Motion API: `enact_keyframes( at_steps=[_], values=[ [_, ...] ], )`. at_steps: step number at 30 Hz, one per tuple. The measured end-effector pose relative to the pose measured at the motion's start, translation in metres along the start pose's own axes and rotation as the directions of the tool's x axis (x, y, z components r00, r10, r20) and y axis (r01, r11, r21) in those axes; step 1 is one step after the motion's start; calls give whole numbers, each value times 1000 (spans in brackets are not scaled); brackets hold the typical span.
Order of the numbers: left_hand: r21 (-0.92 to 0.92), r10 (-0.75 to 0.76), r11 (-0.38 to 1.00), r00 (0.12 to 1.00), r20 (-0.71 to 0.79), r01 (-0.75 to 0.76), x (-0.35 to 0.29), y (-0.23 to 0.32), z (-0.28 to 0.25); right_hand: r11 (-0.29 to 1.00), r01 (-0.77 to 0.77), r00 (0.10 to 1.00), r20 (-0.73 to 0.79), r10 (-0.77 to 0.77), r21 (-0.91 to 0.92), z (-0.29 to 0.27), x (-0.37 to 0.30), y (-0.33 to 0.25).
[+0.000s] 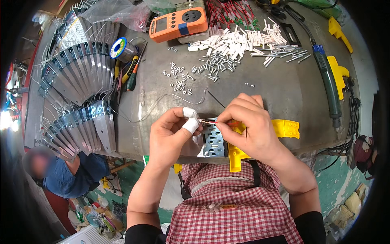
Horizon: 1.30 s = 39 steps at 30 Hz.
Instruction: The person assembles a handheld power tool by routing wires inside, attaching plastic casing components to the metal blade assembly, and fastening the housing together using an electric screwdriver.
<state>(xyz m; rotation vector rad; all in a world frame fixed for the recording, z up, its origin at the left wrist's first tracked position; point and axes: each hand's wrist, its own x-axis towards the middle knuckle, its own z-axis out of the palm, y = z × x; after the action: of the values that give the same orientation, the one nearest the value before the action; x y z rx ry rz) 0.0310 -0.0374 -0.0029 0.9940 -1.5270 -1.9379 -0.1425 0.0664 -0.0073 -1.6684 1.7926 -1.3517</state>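
My left hand [172, 132], with white tape on the thumb and forefinger, pinches the end of a thin wire. Opposite it, my right hand [250, 126] pinches a red wire [211, 122], and the two wire ends meet between my fingertips. Whether they are twisted together is too small to tell. Below my fingers lies a slotted metal plate [214, 140]. A yellow plastic handle shell [287, 128] rests partly beneath my right hand, which hides some of it. A black wire [215, 99] sticks out beyond my right fingers.
Metal blades with wires [79, 73] fan out at left, near a solder spool [123, 49] and screwdriver [132, 77]. Farther back are an orange meter [178, 25], white tubes [227, 42], screws [217, 65] and nuts [178, 85]. An electric screwdriver [328, 81] lies right. Another person [73, 175] is lower left.
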Motion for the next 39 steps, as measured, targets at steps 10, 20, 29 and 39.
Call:
enact_keyframes(
  at_steps=[10,20,29,39],
  values=[
    [302,219,928,975,34,-219,-7,-8,13,1000,-1,1000,27,2,-29,1,2,-1],
    [537,535,506,734,419,-675,14,9,17,996,43,993,112,-35,-74,-18,3,10],
    [686,603,161,621,500,-709,4,28,4,996,-39,973,231,19,80,-10,9,-4],
    [698,621,114,599,506,-707,10,23,3,995,-28,983,185,10,93,-10,7,0]
  ],
)
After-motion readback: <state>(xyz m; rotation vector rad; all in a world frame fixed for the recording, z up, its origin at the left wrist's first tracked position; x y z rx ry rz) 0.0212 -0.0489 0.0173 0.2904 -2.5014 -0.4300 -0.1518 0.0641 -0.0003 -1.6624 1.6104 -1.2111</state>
